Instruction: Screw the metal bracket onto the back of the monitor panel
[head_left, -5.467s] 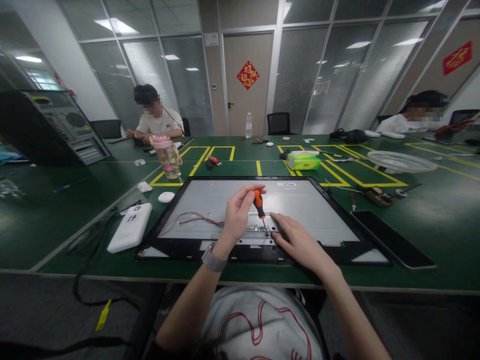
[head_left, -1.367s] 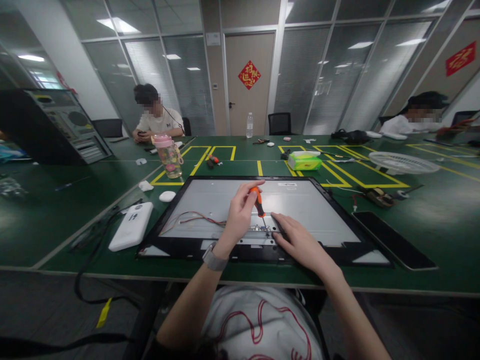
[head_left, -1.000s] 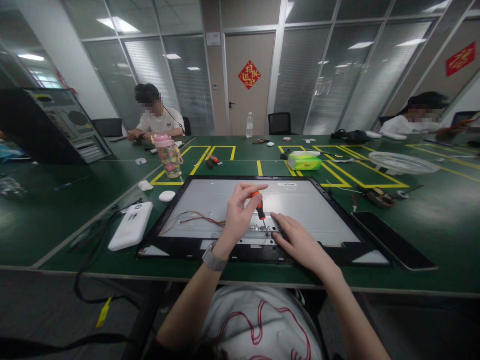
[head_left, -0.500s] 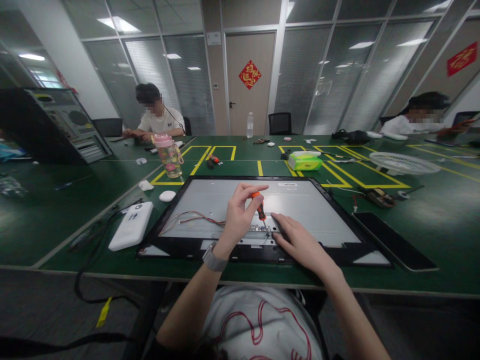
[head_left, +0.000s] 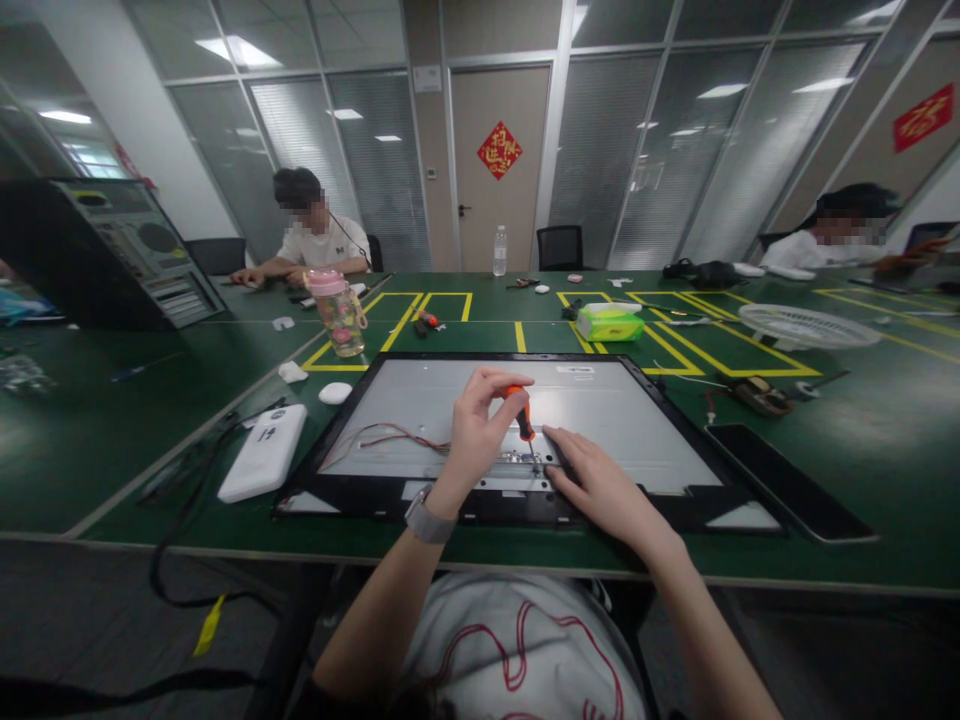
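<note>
A large flat display panel (head_left: 420, 390), its grey metal back facing up, lies on the green table in front of me. My left hand (head_left: 480, 420) grips the top of an orange and black screwdriver (head_left: 524, 420) between thumb and fingers. The screwdriver stands nearly upright, its tip down at a small metal bracket (head_left: 517, 457) near the panel's front edge. My right hand (head_left: 592, 480) lies on the panel beside that bracket, fingers stretched out and fingertips close to the screwdriver tip. Thin coloured wires (head_left: 397, 432) run across the panel left of my left hand.
White power bank (head_left: 262, 452) and white round case (head_left: 334, 393) lie left of the panel; a black phone (head_left: 787, 480) lies right. Beyond stand a pink-lidded bottle (head_left: 337, 310), a green pack (head_left: 610, 322) and a white fan grille (head_left: 806, 326). Two people sit across the table.
The screwdriver's handle has tilted slightly, and my left hand has shifted a little left. My right hand stays in place. The person at the left has moved a hand outward.
</note>
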